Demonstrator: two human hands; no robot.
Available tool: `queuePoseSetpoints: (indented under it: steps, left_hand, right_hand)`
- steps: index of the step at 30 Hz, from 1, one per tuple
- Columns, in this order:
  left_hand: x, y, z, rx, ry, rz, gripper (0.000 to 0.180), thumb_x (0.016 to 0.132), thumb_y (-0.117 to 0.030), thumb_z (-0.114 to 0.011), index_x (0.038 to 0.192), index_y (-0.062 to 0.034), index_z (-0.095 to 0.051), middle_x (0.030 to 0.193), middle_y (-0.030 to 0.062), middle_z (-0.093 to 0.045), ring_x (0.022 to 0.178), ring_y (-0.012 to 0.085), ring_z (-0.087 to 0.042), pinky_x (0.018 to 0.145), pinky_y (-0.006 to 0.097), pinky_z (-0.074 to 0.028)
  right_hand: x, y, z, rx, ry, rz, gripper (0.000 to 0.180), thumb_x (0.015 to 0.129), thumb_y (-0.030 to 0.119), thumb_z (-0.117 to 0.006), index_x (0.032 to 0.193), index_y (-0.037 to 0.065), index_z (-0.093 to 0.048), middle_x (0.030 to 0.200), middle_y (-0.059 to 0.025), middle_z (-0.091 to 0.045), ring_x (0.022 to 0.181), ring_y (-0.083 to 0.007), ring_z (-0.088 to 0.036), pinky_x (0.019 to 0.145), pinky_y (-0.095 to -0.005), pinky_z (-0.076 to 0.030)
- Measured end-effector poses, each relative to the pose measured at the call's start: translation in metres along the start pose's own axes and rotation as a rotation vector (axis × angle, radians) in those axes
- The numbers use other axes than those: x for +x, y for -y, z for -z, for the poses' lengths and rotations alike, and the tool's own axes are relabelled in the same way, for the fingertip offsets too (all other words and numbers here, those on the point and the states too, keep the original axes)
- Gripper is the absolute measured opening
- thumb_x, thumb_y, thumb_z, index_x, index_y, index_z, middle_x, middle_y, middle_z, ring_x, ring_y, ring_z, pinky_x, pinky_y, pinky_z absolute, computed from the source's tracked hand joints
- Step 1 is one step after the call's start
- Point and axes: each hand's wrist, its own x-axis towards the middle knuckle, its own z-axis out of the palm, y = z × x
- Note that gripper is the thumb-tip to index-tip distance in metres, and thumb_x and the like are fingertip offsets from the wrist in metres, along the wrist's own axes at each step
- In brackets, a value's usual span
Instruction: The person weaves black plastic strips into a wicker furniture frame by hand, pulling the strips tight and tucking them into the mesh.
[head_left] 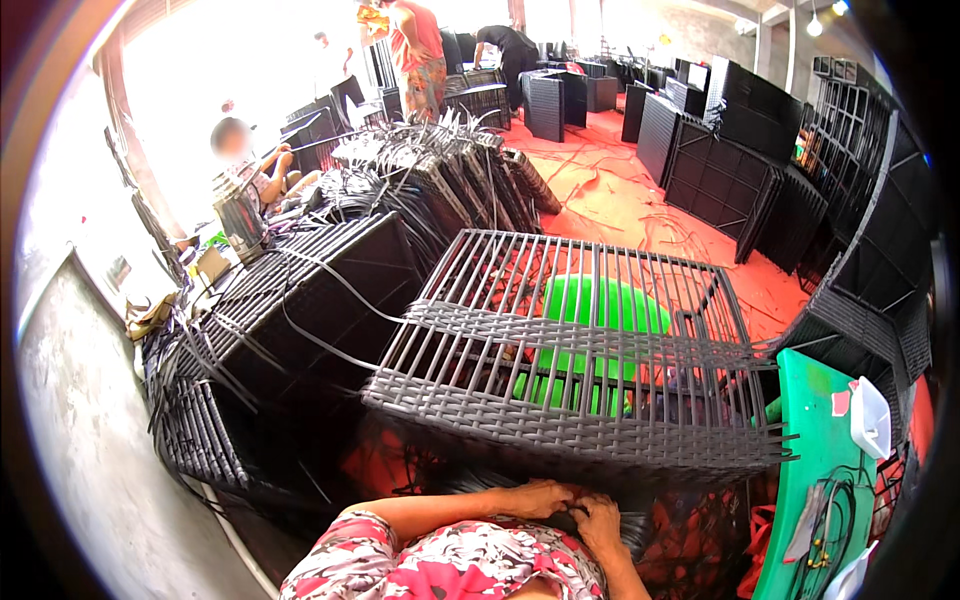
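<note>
Close to my body, my left hand (543,498) and my right hand (599,521) meet with their fingers curled together. Whatever they pinch is too small and dark to make out. Below and beside them lies a bundle of black flat strands (633,528). Just beyond my hands stands a black wicker frame (580,425). Its near edge is woven tightly, a second woven band (560,338) crosses its middle, and bare rods run between. Two long loose strands (330,265) trail from its left side. Through the rods shows a bright green plastic chair (605,305).
Black wicker panels (330,250) stand at the left, with a strand-covered pile (440,170) behind. On the right is a green board (800,450) bearing a white container (871,418) and cords (830,525). Stacked panels (715,185) line the red floor (590,190). Several people work farther back.
</note>
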Motion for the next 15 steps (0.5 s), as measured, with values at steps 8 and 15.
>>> queuePoseSetpoints:
  steps: [8,15]
  left_hand:
    - [-0.006,0.005,-0.012,0.168,-0.16,-0.029,0.008,0.075,-0.008,-0.057,0.079,-0.0023,-0.06,0.081,0.0172,-0.06,0.078,0.037,-0.058,0.063,0.045,-0.045]
    - [-0.008,0.013,-0.02,0.3,-0.2,-0.196,0.011,0.069,-0.005,-0.057,0.079,-0.0005,-0.055,0.083,0.0142,-0.057,0.076,0.034,-0.058,0.062,0.042,-0.047]
  right_hand:
    - [0.001,0.007,0.009,0.121,-0.056,0.081,0.013,0.065,0.013,-0.067,0.073,0.003,-0.066,0.074,-0.014,-0.061,0.075,-0.0328,-0.057,0.07,-0.0404,-0.045]
    - [-0.006,0.007,0.01,0.065,-0.061,0.129,0.008,0.069,0.011,-0.064,0.076,0.006,-0.064,0.075,-0.0087,-0.06,0.077,-0.0282,-0.057,0.068,-0.0385,-0.043]
